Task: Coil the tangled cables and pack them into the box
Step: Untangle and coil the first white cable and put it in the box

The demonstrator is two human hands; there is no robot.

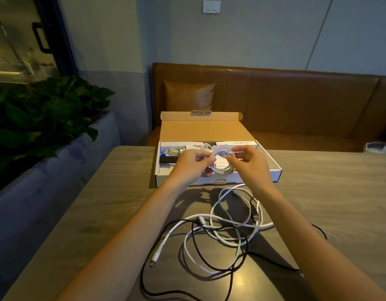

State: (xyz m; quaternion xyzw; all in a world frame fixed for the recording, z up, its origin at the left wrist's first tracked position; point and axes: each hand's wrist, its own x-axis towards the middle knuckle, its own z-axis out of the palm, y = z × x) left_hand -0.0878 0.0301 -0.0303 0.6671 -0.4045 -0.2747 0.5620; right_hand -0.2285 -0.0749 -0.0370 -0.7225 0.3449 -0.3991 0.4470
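Note:
A small coil of white cable [222, 168] hangs over the open cardboard box [272, 164]. My left hand [191, 165] pinches the coil's left side, and my right hand [250, 164] pinches its right side near the plug end. On the table in front of the box lies a tangle of white cables [222, 233] and a black cable [211, 268], loosely looped over each other. A white plug end [153, 262] points to the near left, and a dark USB plug [255, 216] lies at the right of the tangle.
The box's lid [200, 127] stands open at the back; inside are another thin white cable [206, 146], small items at the left and white card. A grey wooden table [328, 192], a brown bench [296, 101] behind, and plants [42, 118] to the left.

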